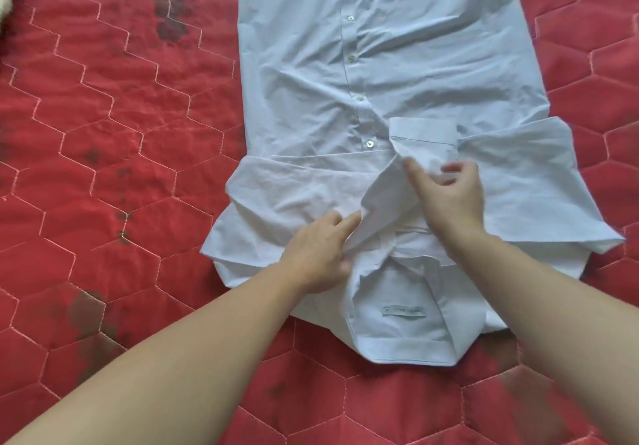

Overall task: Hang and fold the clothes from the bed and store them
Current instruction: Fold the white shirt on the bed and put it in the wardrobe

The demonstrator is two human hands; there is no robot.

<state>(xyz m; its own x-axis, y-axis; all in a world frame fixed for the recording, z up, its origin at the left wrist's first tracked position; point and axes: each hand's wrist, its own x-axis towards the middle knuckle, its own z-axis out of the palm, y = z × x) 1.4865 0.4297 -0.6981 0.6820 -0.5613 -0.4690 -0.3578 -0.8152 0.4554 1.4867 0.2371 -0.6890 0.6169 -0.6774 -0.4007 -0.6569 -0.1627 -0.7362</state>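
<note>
One shirt (380,98) lies on the bed (103,133), and two bare hands work on it; five small buttons show along its placket. The shirt lies front up with its long axis running away from the person: the collar (408,337) is at the near end, closest to the camera, and the hem end reaches to the far edge of the view. The button line runs almost straight along that axis, a little left of the shirt's middle. The cloth is a very pale blue-white, thin and heavily creased, with a small woven label (403,310) showing inside the neck. Both sleeves are folded in across the chest, so the garment is widest near the shoulders and narrower beyond; one cuff (423,131) lies flat just right of the placket. The left hand (318,251) rests on the folded sleeve left of the neck, fingers curled and pinching a fold of cloth. The right hand (446,199) is just beyond the collar, its thumb and fingers gathered round a bunched bit of sleeve fabric near the cuff. The bed cover is red, quilted in a hexagon pattern, with several dark blotches.
</note>
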